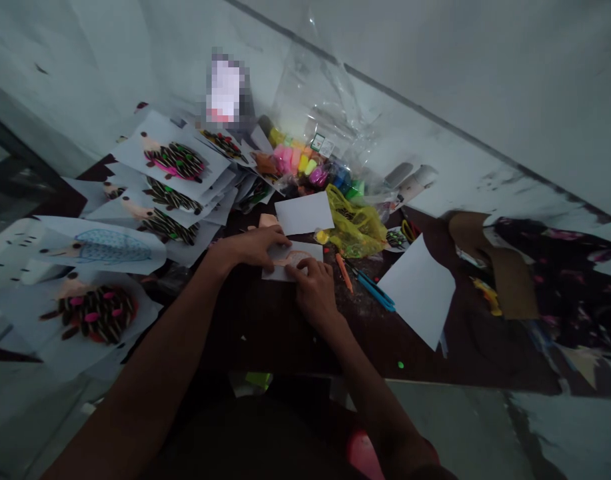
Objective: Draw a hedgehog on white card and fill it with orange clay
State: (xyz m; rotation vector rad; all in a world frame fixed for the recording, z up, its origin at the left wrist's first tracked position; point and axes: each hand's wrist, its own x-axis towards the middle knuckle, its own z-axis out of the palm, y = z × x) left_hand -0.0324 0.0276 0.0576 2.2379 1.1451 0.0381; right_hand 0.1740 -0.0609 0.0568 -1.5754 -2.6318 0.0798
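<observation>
White rectangular paper sheet (pixel 313 251) with orange outline lies on the dark-brown table (pixel 280 333), left hand (pixel 262 245) splayed upon it at ten o'clock, right hand (pixel 316 285) bunched at five (pinched contents indeterminable), crumpled yellow plastic bag (pixel 362 233) at two.

From my end, the left hand (pixel 265 247) lies spread over the left part of a small white paper (pixel 313 250) on the dark counter (pixel 265 333), thumb apart from the fingers. I have the right hand (pixel 315 283) on the paper's right part, fingers bent at an orange outline (pixel 296 255); whether they pinch anything is hidden. From that paper, a blank white sheet (pixel 304 213) lies at 12 o'clock, a yellow plastic bag (pixel 362 233) at 2, an orange stick (pixel 344 272) and a blue tool (pixel 378 293) towards 4. I see stacked hedgehog pictures (pixel 178 161) at 10 o'clock.
</observation>
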